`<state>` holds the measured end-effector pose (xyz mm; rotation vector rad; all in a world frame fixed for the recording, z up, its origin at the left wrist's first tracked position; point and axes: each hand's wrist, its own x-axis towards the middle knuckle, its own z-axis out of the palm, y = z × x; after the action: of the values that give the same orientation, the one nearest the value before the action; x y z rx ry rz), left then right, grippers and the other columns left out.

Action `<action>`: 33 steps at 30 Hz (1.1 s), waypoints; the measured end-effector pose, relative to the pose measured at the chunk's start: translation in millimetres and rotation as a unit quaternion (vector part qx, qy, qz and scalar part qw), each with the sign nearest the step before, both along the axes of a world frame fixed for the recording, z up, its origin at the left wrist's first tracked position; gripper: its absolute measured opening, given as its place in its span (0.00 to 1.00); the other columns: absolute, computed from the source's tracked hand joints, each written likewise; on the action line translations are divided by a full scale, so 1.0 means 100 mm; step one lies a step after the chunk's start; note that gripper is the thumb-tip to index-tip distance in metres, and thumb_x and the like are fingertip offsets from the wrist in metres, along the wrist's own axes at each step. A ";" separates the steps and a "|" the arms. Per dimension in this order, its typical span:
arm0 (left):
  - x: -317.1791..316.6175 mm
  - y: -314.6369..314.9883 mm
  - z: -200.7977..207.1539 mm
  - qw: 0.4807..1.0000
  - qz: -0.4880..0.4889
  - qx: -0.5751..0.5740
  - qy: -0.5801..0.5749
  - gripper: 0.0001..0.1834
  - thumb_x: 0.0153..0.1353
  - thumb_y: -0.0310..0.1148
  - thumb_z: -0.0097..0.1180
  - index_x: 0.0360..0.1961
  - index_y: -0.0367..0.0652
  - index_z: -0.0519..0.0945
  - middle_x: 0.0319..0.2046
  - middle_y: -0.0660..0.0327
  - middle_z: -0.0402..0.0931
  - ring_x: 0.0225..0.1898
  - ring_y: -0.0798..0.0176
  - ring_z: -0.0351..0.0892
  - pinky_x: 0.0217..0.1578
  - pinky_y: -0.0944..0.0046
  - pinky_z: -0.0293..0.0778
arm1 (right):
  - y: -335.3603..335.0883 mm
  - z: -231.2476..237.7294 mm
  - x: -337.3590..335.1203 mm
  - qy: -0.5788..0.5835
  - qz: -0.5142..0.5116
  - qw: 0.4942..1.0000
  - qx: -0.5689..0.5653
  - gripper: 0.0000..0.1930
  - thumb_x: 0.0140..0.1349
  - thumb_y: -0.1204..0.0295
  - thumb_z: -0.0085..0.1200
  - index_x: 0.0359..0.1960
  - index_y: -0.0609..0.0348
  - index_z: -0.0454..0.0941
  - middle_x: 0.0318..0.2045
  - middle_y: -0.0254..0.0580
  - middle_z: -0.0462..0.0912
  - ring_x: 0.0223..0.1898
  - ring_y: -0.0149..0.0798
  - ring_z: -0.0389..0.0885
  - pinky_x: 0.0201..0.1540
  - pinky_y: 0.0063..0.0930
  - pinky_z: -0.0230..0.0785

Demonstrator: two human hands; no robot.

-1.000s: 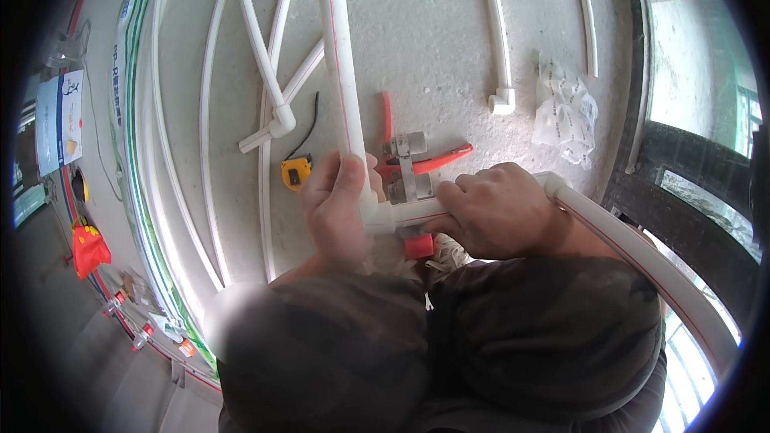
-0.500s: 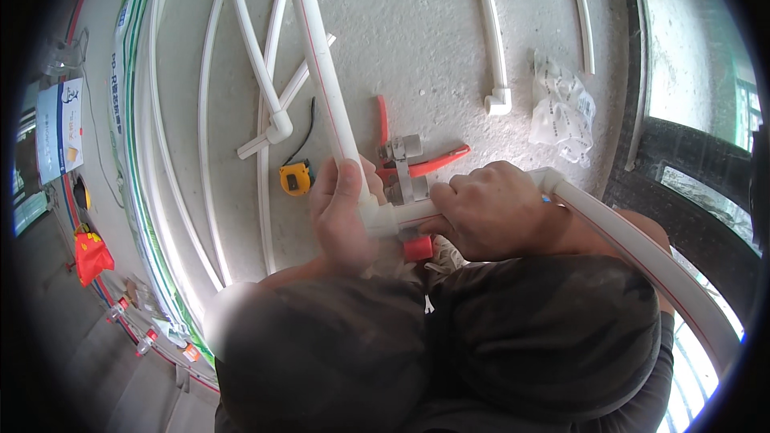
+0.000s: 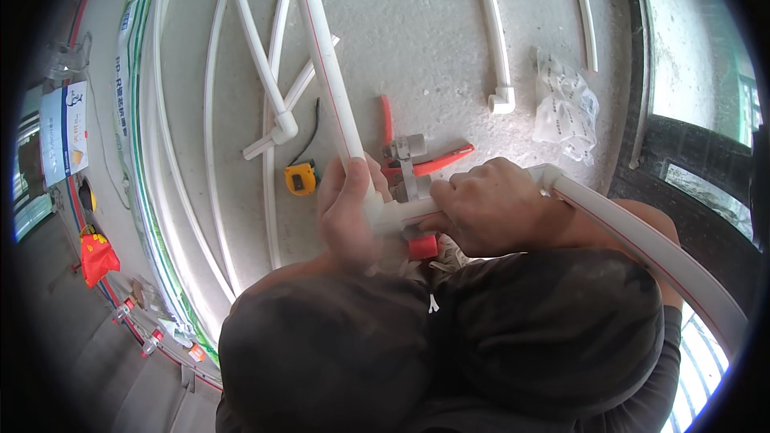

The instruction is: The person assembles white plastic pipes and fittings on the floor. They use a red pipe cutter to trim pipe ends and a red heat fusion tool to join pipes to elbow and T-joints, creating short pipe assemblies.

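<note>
My left hand (image 3: 349, 212) is closed round the elbow end of a long white plastic pipe (image 3: 325, 56) with a red line, which runs up and away from me. A short piece of the same white pipe (image 3: 415, 212) joins that corner, and my right hand (image 3: 491, 207) grips it. Beyond my right hand an elbow fitting (image 3: 545, 178) leads into another pipe length (image 3: 658, 252) that passes over my right forearm. Just past my hands lie a metal pipe-welding head (image 3: 407, 162) and red-handled pipe cutters (image 3: 437, 162). A red part (image 3: 423, 247) shows below the short pipe.
A yellow tape measure (image 3: 301, 179) lies left of my hands. Several white pipes (image 3: 212, 128) cover the floor at left, one ending in an elbow (image 3: 284, 125). Farther right are an elbowed pipe (image 3: 493, 40) and a clear plastic bag (image 3: 565, 104), near a dark-framed window or door (image 3: 698, 136).
The whole view has shifted slightly to the right. Both hands keep the same grip on the joined pipes, with little other movement.
</note>
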<state>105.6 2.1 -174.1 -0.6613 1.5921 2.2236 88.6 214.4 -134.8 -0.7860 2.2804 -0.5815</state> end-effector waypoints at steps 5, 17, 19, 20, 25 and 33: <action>-0.18 0.00 -0.05 1.000 -0.017 0.019 -0.006 0.17 0.81 0.44 0.45 0.43 0.42 0.75 0.26 0.63 0.73 0.25 0.70 0.67 0.29 0.67 0.65 | 0.01 -0.02 -0.15 0.010 -0.006 1.000 0.014 0.24 0.73 0.49 0.56 0.37 0.63 0.79 0.24 0.50 0.85 0.27 0.54 0.88 0.32 0.50 0.79; -1.31 0.05 -0.63 0.990 -0.066 -0.071 0.098 0.14 0.77 0.41 0.55 0.35 0.42 0.76 0.25 0.67 0.72 0.26 0.73 0.67 0.29 0.66 0.64 | 0.01 -0.64 -1.07 0.051 -0.042 0.997 0.038 0.25 0.77 0.48 0.50 0.36 0.60 0.78 0.23 0.50 0.84 0.27 0.59 0.86 0.35 0.54 0.76; -1.52 -0.01 -0.96 0.981 -0.081 -0.127 0.122 0.12 0.74 0.37 0.61 0.36 0.40 0.77 0.25 0.69 0.71 0.25 0.74 0.67 0.28 0.66 0.64 | -0.03 -0.84 -1.26 0.038 -0.050 0.997 0.052 0.26 0.77 0.47 0.48 0.38 0.60 0.79 0.25 0.51 0.85 0.31 0.60 0.87 0.40 0.55 0.76; -1.61 -0.01 -1.08 0.980 -0.077 -0.141 0.121 0.13 0.73 0.37 0.61 0.35 0.40 0.77 0.25 0.69 0.71 0.26 0.74 0.67 0.28 0.66 0.64 | -0.04 -0.93 -1.35 0.033 -0.054 0.997 0.053 0.26 0.77 0.47 0.48 0.38 0.60 0.79 0.26 0.51 0.85 0.32 0.60 0.87 0.41 0.56 0.76; -1.99 0.05 -1.68 0.953 -0.093 -0.256 0.135 0.16 0.69 0.38 0.65 0.30 0.37 0.77 0.23 0.64 0.72 0.25 0.67 0.68 0.29 0.59 0.66 | -0.04 -1.68 -1.49 0.137 -0.083 0.986 0.048 0.23 0.75 0.48 0.51 0.42 0.58 0.81 0.39 0.52 0.87 0.48 0.55 0.86 0.51 0.51 0.75; -2.07 0.12 -1.82 0.832 -0.184 -0.492 0.179 0.23 0.71 0.47 0.60 0.29 0.36 0.76 0.26 0.42 0.80 0.31 0.36 0.81 0.35 0.42 0.73 | 0.74 -1.74 -0.35 0.252 -0.307 0.907 -0.138 0.10 0.64 0.75 0.67 0.41 0.60 0.78 0.36 0.44 0.81 0.37 0.44 0.84 0.38 0.37 0.77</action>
<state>-101.7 14.5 -355.8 -0.0937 2.7766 1.1628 53.7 287.9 -308.5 -0.3397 2.9934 -1.1072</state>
